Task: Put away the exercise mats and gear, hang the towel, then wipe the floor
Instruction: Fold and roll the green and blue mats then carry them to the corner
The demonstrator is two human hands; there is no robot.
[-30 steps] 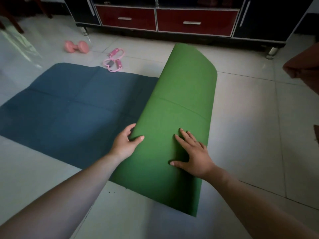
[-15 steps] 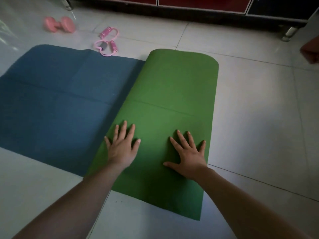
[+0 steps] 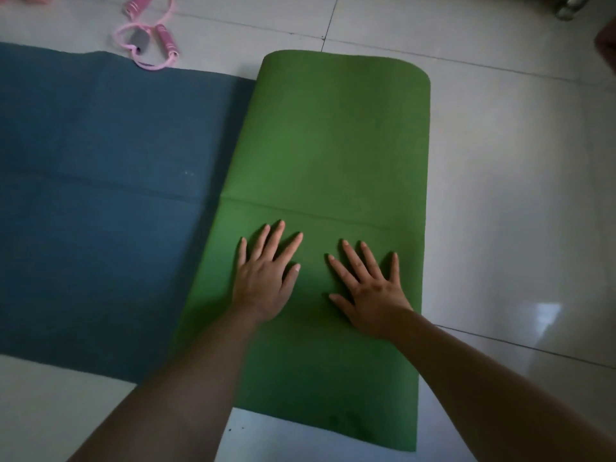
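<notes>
The green mat (image 3: 333, 145), folded over with a rounded far end, is laid on the tiled floor (image 3: 516, 195), its left side overlapping the spread blue mat (image 3: 100, 195). It is pressed by the left hand (image 3: 263, 281) and right hand (image 3: 373, 295), set side by side, each grip open with fingers straight and spread. Pink gear (image 3: 150, 38), possibly a handled pull band, is seen at the blue mat's far edge.

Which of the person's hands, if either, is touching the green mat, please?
Touching, both. The head view shows the left hand and the right hand pressed flat, fingers spread, on the top layer of the green mat.
</notes>
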